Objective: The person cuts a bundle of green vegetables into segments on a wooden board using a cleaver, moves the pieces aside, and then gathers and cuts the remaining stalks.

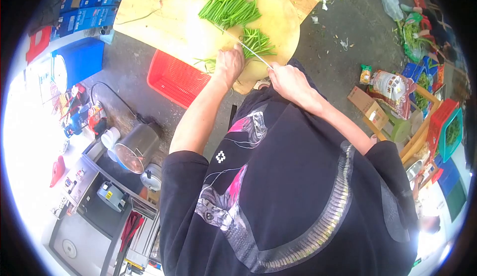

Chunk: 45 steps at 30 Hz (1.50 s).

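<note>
My right hand (290,83) is closed around the handle of a knife (256,55), whose narrow blade points up and left across the round cutting board (285,25). Against the near side of the blade, my left hand (230,66) presses down with curled fingers on a bunch of thin green stalks (259,42). Some stalk ends stick out to the left of that hand. Beyond the blade lies a larger pile of cut green stalks (229,6). My left fingertips are partly hidden.
A red plastic basket (179,79) sits below the table's (141,7) left edge. To the left stand a large metal pot (139,146) and a blue bin (84,61). On the right are a filled sack (392,89), a cardboard box (367,107) and crates of greens.
</note>
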Available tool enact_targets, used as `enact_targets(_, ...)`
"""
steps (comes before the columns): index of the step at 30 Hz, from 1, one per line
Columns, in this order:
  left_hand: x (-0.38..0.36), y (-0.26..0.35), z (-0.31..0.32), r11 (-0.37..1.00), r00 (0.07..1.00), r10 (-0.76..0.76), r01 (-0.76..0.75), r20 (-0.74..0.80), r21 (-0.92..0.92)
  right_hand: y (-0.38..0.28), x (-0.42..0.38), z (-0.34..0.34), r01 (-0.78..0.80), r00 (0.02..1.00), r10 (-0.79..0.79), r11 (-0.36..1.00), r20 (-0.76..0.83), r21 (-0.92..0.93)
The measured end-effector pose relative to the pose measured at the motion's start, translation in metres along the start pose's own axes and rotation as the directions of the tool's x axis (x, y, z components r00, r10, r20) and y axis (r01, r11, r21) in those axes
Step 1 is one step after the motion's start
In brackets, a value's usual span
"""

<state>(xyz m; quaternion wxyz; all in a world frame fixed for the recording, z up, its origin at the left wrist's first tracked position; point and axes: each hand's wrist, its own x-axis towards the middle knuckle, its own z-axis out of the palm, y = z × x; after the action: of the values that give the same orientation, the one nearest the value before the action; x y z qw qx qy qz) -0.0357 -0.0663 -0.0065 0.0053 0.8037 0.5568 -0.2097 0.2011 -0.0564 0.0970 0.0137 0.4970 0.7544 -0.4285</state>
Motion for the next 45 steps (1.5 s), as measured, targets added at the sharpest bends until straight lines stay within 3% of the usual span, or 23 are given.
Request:
enact_targets(4,-0.002,-0.004,-0.013,0.995,0.998,-0.015,0.021,0.063,-0.095,-0.002,0.007,0.009,-0.008,1.0,0.008,1.0,-0.01,-0.003)
enact_targets(16,-0.007,-0.013,-0.015,0.998,1.0,0.027,-0.027,0.007,-0.049,-0.008,0.023,0.012,-0.022,1.0,0.022,0.999,0.007,-0.049)
enact_targets(19,0.0,-0.014,-0.02,0.984,0.994,-0.033,0.05,0.103,-0.171,-0.009,0.025,0.01,-0.021,1.0,0.021,0.999,-0.004,-0.044)
enact_targets(22,-0.004,-0.015,-0.016,0.995,0.997,0.041,-0.035,0.061,-0.095,-0.009,0.026,0.013,-0.011,1.0,0.012,0.999,0.008,-0.052)
enact_targets(28,-0.004,-0.014,-0.021,0.981,0.994,-0.008,0.029,0.108,-0.193,-0.011,0.04,0.02,0.003,1.0,-0.005,0.997,-0.026,-0.073)
enact_targets(34,-0.008,-0.009,-0.009,0.997,1.0,0.009,-0.011,-0.025,-0.08,-0.005,0.064,0.041,0.046,0.994,-0.048,0.999,-0.1,-0.026)
enact_targets(37,-0.007,-0.005,-0.009,0.979,0.996,-0.086,0.083,-0.007,-0.185,-0.004,0.068,0.04,0.063,0.989,-0.069,0.997,-0.134,-0.046)
enact_targets(45,-0.015,0.005,-0.002,0.954,0.98,-0.185,0.161,-0.073,-0.252,-0.004,0.062,0.033,0.048,0.995,-0.055,0.995,-0.078,-0.083)
